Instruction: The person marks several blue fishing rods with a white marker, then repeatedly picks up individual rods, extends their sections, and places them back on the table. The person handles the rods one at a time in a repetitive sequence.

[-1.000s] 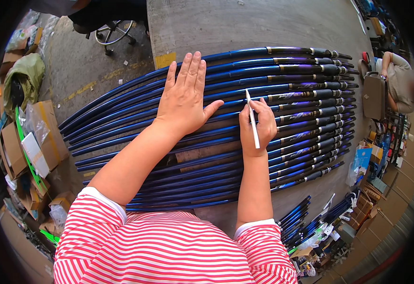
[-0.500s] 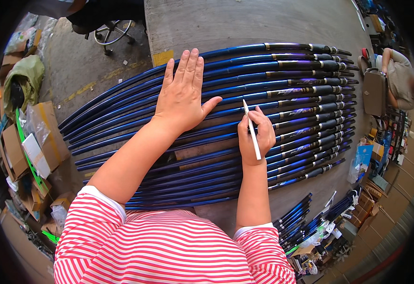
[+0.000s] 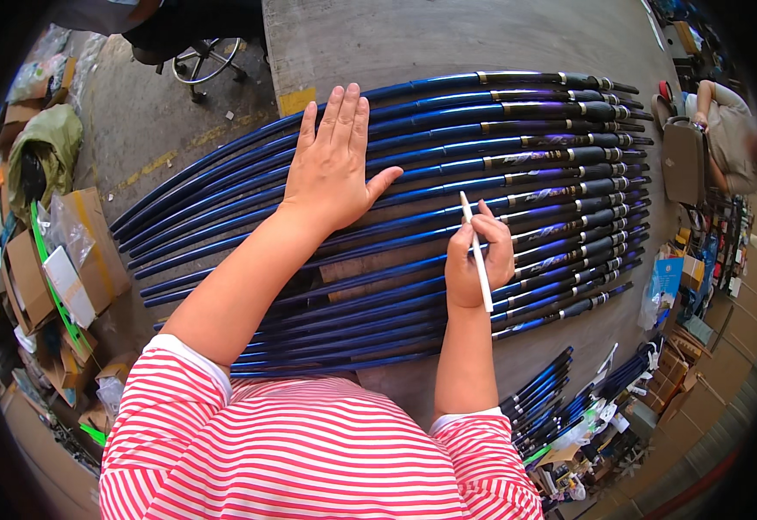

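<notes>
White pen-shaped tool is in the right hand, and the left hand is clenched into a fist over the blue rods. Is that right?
Not quite: the head view shows the left hand open, its fingers extended over the blue rods, not clenched. The white pen-shaped tool is in the right hand, as you said.

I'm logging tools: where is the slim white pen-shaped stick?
In the head view, right of centre, the slim white stick is in the person's right hand, over glossy blue rods.
</notes>
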Motion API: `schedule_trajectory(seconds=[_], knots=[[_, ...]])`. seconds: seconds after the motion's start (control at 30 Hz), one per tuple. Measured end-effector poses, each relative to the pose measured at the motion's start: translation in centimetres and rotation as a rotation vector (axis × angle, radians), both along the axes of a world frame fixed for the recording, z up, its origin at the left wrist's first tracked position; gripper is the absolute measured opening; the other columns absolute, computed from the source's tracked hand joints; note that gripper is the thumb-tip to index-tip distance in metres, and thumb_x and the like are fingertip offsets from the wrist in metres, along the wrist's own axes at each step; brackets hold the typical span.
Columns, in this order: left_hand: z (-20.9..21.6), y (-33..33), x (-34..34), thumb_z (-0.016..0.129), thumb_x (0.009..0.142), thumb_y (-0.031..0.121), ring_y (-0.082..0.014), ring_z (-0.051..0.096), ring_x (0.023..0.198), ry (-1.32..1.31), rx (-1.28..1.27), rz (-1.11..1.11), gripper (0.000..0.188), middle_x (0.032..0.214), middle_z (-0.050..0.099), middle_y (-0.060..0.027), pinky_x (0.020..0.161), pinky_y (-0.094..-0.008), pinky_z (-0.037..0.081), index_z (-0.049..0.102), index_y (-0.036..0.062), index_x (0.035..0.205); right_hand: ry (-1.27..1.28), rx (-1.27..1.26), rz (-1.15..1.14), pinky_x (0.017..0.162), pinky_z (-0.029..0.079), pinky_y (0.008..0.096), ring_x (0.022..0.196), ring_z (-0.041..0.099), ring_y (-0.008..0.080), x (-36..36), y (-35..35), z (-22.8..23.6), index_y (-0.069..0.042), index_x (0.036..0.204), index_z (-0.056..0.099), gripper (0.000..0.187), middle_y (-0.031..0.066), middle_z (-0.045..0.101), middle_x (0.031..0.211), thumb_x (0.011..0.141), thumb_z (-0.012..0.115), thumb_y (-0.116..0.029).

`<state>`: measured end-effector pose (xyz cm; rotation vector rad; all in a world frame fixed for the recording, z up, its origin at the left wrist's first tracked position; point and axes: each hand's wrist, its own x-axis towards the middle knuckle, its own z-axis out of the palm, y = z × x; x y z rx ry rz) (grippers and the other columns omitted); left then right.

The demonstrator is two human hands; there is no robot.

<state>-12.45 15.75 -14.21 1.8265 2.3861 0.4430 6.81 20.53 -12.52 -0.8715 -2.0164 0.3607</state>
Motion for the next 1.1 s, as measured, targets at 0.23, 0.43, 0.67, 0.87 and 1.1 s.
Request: schedule_trajectory(seconds=[0.23, 0.43, 0.67, 0.87, 1.1], knots=[[3.4, -2.4, 1.9, 0.047, 0.078, 0.055, -0.0319, 0.012, 0.132, -0.081, 0.103, -0.150, 0.087, 0.140, 0.017, -0.0203, 0.106, -0.0441, 0.008, 0.019, -0.0047, 0.133, -0.037, -0.012, -0.013, 0.075, 0.052, 0.0365, 0.081, 0.063, 0.0306, 0.8, -0.7, -1.0, 0.000, 0.087, 0.056, 0.021, 0.0144, 0.063, 0.082, 0.068, 0.064, 0.004], [1.6, -6.1, 6.2, 0.051, 0.073, 0.058, -0.0291, 0.009, 0.133, -0.150, -0.092, -0.265, 0.092, 0.141, 0.014, -0.0191, 0.107, -0.0421, 0.004, 0.018, -0.0035, 0.134, -0.067, 0.043, 0.036, 0.078, 0.050, 0.0405, 0.073, 0.062, 0.0293, 0.2, -0.7, -1.5, 0.000, 0.082, 0.055, 0.017, 0.0147, 0.061, 0.077, 0.068, 0.065, 0.002], [1.2, -6.3, 6.5, 0.052, 0.073, 0.057, -0.0287, 0.011, 0.133, -0.137, -0.081, -0.261, 0.092, 0.141, 0.015, -0.0195, 0.107, -0.0411, 0.006, 0.020, -0.0045, 0.133, -0.112, 0.065, 0.041, 0.078, 0.050, 0.0404, 0.074, 0.062, 0.0298, 0.5, -0.8, -2.5, 0.001, 0.081, 0.056, 0.014, 0.0154, 0.061, 0.077, 0.070, 0.064, -0.001], [1.4, -6.3, 6.6, 0.052, 0.073, 0.057, -0.0288, 0.011, 0.133, -0.137, -0.080, -0.264, 0.091, 0.141, 0.016, -0.0195, 0.107, -0.0413, 0.006, 0.020, -0.0047, 0.133, -0.145, 0.094, 0.015, 0.077, 0.050, 0.0391, 0.076, 0.062, 0.0305, 0.4, -0.8, -2.3, 0.000, 0.080, 0.055, 0.015, 0.0143, 0.061, 0.076, 0.069, 0.065, -0.001], [1.2, -6.4, 6.6, 0.051, 0.075, 0.057, -0.0285, 0.010, 0.133, -0.137, -0.093, -0.261, 0.091, 0.141, 0.014, -0.0191, 0.107, -0.0411, 0.005, 0.019, -0.0039, 0.133, -0.028, -0.016, -0.047, 0.074, 0.052, 0.0373, 0.072, 0.063, 0.0291, 1.8, -2.5, -1.5, -0.001, 0.078, 0.054, 0.013, 0.0131, 0.060, 0.074, 0.068, 0.063, 0.001]])
